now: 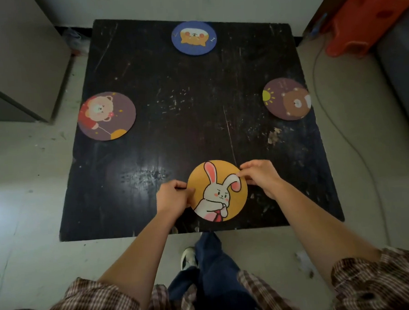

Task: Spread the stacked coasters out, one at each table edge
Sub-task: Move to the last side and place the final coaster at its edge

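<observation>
- Now, a dark square table point(197, 122), its top scratched and worn, stands on a pale floor; the person stands at its near edge, looking down.
- Four round coasters lie spread out, one near each edge, none stacked.
- Far edge: blue coaster point(193, 37) with an orange cartoon animal, lying flat, well apart from the others.
- Left edge: purple coaster point(106, 116) with a light bear in red (a balloon and yellow shape at its lower rim); its outer rim sits right at the table edge.
- Right edge: purple coaster point(287, 98) with a brown bear and a yellow sun, also right at the edge.
- Near edge: yellow rabbit coaster point(217, 190), between both hands.
- Left hand point(173, 196) is curled, fingers and thumb pinching the coaster's left rim.
- Right hand point(261, 175) pinches the upper right rim with fingertips, the other fingers loosely bent.
- Whether the rabbit coaster rests fully on the table or is slightly lifted, I cannot tell.
- Both forearms are bare, plaid sleeves point(95, 300) pushed up to the elbow.
- Off to the right, an orange plastic stool point(362, 16) and a thin cable point(339, 124) trailing across the floor; a grey cabinet point(16, 58) stands at left.
</observation>
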Motion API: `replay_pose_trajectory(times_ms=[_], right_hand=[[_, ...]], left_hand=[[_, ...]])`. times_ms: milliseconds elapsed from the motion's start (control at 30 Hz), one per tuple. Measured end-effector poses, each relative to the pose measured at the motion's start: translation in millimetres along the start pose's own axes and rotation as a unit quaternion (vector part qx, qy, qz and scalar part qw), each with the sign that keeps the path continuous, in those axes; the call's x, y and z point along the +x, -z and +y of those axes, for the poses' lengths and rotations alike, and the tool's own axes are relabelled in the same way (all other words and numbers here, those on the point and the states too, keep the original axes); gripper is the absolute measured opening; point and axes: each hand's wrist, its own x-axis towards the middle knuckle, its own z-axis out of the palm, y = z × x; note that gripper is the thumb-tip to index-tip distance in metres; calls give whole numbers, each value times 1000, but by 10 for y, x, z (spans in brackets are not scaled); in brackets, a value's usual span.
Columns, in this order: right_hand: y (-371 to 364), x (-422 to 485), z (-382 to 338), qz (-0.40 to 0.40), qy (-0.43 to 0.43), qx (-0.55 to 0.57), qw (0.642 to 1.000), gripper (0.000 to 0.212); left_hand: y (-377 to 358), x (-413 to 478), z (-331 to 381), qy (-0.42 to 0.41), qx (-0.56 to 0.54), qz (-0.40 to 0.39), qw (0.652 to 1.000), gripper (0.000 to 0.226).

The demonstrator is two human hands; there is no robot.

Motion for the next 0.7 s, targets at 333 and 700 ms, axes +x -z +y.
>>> replay_pose_trajectory(times_ms=[333, 700], right_hand=[[-120, -304, 290, 51, 21, 22, 998, 36], [-84, -327, 367, 58, 85, -45, 994, 37]], left_hand=[[-50, -159, -217, 11, -73, 35, 997, 9], [-118, -266, -299, -50, 38, 99, 993, 14]])
